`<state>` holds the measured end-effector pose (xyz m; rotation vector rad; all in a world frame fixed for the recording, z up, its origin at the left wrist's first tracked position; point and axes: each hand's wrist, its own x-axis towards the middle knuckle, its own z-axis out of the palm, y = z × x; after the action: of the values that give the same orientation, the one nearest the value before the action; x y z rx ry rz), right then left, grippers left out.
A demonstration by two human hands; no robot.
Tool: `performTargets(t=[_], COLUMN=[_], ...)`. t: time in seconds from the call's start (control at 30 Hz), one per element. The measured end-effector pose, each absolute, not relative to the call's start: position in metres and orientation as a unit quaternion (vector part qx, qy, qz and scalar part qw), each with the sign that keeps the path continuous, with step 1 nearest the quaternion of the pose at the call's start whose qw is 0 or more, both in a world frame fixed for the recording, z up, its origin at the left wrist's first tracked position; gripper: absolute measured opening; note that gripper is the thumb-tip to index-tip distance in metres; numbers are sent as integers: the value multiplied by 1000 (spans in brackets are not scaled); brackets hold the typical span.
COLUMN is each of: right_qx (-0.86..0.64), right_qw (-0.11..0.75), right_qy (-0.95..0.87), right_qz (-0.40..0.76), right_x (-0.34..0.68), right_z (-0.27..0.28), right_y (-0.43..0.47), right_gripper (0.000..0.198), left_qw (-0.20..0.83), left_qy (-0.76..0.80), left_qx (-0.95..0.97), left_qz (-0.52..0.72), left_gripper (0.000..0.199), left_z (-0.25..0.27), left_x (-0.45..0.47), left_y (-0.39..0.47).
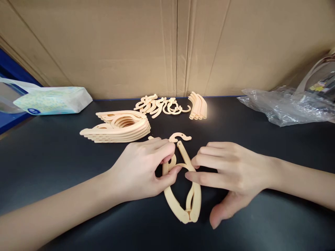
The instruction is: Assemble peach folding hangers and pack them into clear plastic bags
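Head camera view: over the black table (110,226), a cream hinged frame (196,194) was pinched on its left side between the thumb and curled fingers of the left hand (146,170), while its right side was met by the fingertips of the right hand (231,170), its thumb spread wide. Just beyond the frame a loose hook (179,135) was laid, and to the frame's far left similar frames were stacked (120,130). Farther beyond it, piled hooks (157,111) and bundled curved pieces (198,106) were set before cardboard (117,45).
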<state>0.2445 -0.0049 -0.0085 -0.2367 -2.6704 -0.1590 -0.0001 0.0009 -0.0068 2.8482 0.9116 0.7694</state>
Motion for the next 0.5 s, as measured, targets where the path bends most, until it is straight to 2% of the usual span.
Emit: performTargets(t=[0.1,0.2,0.23,0.37,0.5], right_qx=[-115,-208,-242,-305,-302], right_qw=[252,287,288,253,246], right_qy=[-960,-935,-926,-918,-920], right_qz=[-45,-21,-12,-2,-50], right_x=[247,251,252,252,251], right_z=[-8,-8,-9,-13,-14], right_y=[-2,5,7,15,15], right_gripper=[53,26,24,41,33], left_qw=[52,88,102,155,202], left_qy=[301,299,296,274,273], left_qx=[921,922,923,927,920], left_qz=[243,228,223,205,197], left_gripper=[27,23,21,14,19], left_z=[-6,-5,-4,-2,-1], left_x=[1,1,0,-1,-2], left_y=[2,2,2,2,4])
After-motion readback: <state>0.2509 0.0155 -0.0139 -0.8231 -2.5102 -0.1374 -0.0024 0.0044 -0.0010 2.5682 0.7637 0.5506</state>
